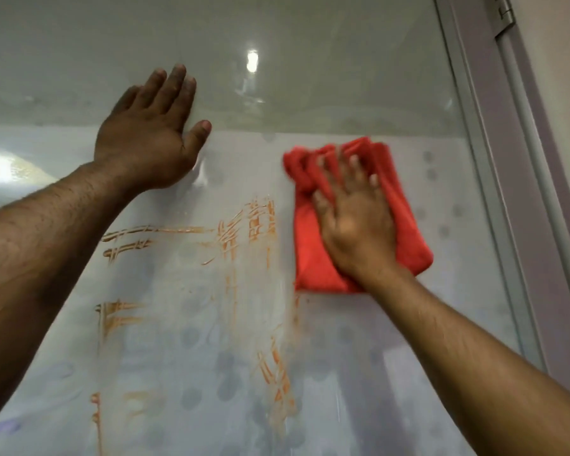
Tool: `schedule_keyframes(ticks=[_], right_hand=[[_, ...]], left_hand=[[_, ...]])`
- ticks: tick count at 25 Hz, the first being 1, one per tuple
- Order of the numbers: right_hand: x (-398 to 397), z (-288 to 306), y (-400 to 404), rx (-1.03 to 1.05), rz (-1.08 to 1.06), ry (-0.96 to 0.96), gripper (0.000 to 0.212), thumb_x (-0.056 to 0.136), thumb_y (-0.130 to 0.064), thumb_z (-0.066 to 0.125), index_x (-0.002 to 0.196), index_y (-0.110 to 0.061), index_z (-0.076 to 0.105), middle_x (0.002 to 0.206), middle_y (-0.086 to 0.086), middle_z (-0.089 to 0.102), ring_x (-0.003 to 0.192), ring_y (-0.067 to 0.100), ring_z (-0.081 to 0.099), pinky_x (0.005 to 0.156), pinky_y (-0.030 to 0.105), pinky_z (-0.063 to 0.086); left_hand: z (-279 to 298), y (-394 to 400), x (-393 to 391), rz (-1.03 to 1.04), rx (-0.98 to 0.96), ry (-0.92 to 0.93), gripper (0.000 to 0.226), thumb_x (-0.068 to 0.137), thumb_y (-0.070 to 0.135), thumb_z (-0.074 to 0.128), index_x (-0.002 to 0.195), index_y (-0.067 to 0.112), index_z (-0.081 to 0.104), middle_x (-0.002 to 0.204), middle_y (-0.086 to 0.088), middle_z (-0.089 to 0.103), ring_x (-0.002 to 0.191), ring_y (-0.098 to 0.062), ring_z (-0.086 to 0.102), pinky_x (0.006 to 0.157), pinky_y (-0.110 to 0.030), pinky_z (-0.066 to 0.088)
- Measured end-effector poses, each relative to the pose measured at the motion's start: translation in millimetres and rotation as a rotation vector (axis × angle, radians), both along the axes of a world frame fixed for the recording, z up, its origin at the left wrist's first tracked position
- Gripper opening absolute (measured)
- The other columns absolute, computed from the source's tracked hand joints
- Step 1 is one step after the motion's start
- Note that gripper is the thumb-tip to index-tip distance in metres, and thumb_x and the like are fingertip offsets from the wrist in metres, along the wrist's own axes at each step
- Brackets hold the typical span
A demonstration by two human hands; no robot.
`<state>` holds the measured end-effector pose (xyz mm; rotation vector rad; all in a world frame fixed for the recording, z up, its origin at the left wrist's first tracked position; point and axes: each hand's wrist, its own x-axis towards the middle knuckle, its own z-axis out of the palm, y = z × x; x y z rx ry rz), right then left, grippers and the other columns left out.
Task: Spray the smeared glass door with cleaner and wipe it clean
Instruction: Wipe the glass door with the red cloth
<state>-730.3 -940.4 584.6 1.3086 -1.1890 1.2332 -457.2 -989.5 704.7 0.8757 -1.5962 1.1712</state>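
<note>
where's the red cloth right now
In the head view, the red cloth is flat against the glass door right of centre, under the right hand, between the orange smears and the door frame.

Both forearms bare, no sleeves; left hand [145,139], right hand [356,222] ungloved.

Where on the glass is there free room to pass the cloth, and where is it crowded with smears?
Free: the strip between the red cloth and metal frame, and above the left hand. Crowded: orange smears between the forearms.
</note>
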Motion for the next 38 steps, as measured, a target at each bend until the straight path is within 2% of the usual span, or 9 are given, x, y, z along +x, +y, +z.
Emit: schedule_keyframes(ticks=[5, 10, 12, 18, 23, 27, 31, 35, 38], right_hand=[[-32, -68, 18, 0.16, -0.08, 0.654, 0.051, 0.102, -0.044, 0.027, 0.151, -0.03, 0.027, 0.16, -0.001, 0.023, 0.149, 0.02, 0.02, 0.12, 0.044, 0.016], [-31, 61, 14, 0.042, -0.071, -0.004, 0.053, 0.103, -0.038, 0.028, 0.153, -0.031, 0.016, 0.163, -0.002, 0.015, 0.15, 0.023, 0.011, 0.121, 0.046, 0.01], [15, 71, 2, 0.003, -0.044, -0.012, 0.054, 0.103, -0.04, 0.029, 0.154, -0.029, 0.019, 0.163, -0.004, 0.016, 0.15, 0.021, 0.011, 0.12, 0.044, 0.009], [9, -46, 8, 0.161, -0.028, 0.754, 0.05, 0.102, -0.042, 0.03, 0.15, -0.028, 0.033, 0.159, 0.0, 0.029, 0.148, 0.02, 0.023, 0.119, 0.047, 0.018], [5, 46, 16, 0.063, 0.01, 0.15, 0.049, 0.102, -0.037, 0.034, 0.151, -0.032, 0.028, 0.161, -0.003, 0.023, 0.149, 0.022, 0.018, 0.12, 0.046, 0.014], [74, -2, -1, 0.061, -0.019, 0.356, 0.053, 0.1, -0.043, 0.031, 0.151, -0.028, 0.033, 0.159, -0.002, 0.028, 0.148, 0.02, 0.022, 0.12, 0.047, 0.016], [36, -44, 8, 0.152, -0.061, 0.673, 0.051, 0.1, -0.044, 0.033, 0.148, -0.028, 0.037, 0.157, -0.001, 0.031, 0.146, 0.021, 0.027, 0.12, 0.043, 0.014], [16, 42, 6, 0.059, -0.074, 0.159, 0.056, 0.098, -0.047, 0.022, 0.152, -0.033, 0.02, 0.161, -0.004, 0.021, 0.149, 0.02, 0.016, 0.119, 0.046, 0.008], [72, 84, -10, 0.013, -0.04, 0.038, 0.055, 0.101, -0.044, 0.024, 0.154, -0.032, 0.018, 0.163, -0.007, 0.016, 0.15, 0.02, 0.012, 0.119, 0.049, 0.007]], left_hand=[[1, 3, -1, 0.011, 0.038, -0.004, 0.069, 0.102, 0.059, 0.008, 0.159, 0.023, -0.004, 0.167, 0.005, -0.011, 0.153, -0.013, -0.009, 0.123, -0.036, -0.001], [1, 4, -3, 0.011, 0.066, 0.001, 0.068, 0.102, 0.058, 0.008, 0.158, 0.024, -0.007, 0.166, 0.006, -0.014, 0.152, -0.012, -0.012, 0.123, -0.034, -0.003], [2, 3, -4, 0.001, 0.068, 0.0, 0.068, 0.102, 0.058, 0.009, 0.158, 0.024, -0.006, 0.166, 0.006, -0.013, 0.152, -0.012, -0.012, 0.122, -0.034, -0.003], [3, 9, -1, -0.029, 0.103, -0.004, 0.068, 0.102, 0.057, 0.015, 0.159, 0.023, -0.003, 0.167, 0.006, -0.011, 0.153, -0.012, -0.011, 0.122, -0.033, -0.003], [3, 12, -4, -0.031, 0.139, 0.003, 0.068, 0.103, 0.056, 0.017, 0.159, 0.023, -0.003, 0.167, 0.006, -0.011, 0.153, -0.012, -0.011, 0.123, -0.033, -0.002], [3, 12, -1, -0.141, 0.123, 0.012, 0.06, 0.107, 0.045, 0.023, 0.159, 0.02, 0.008, 0.168, 0.004, 0.0, 0.154, -0.013, -0.001, 0.123, -0.033, 0.002], [-5, 18, 21, -0.138, 0.048, -0.001, 0.055, 0.108, 0.038, 0.025, 0.158, 0.018, 0.019, 0.167, 0.002, 0.012, 0.153, -0.015, 0.009, 0.123, -0.033, 0.007], [-21, 10, 80, -0.116, 0.004, 0.12, 0.056, 0.107, 0.04, 0.025, 0.157, 0.018, 0.023, 0.166, 0.003, 0.013, 0.153, -0.013, 0.009, 0.122, -0.033, 0.005], [-45, -2, 151, -0.054, 0.015, 0.242, 0.066, 0.101, 0.05, 0.021, 0.157, 0.015, 0.027, 0.166, 0.0, 0.015, 0.153, -0.016, 0.011, 0.122, -0.034, 0.007]])
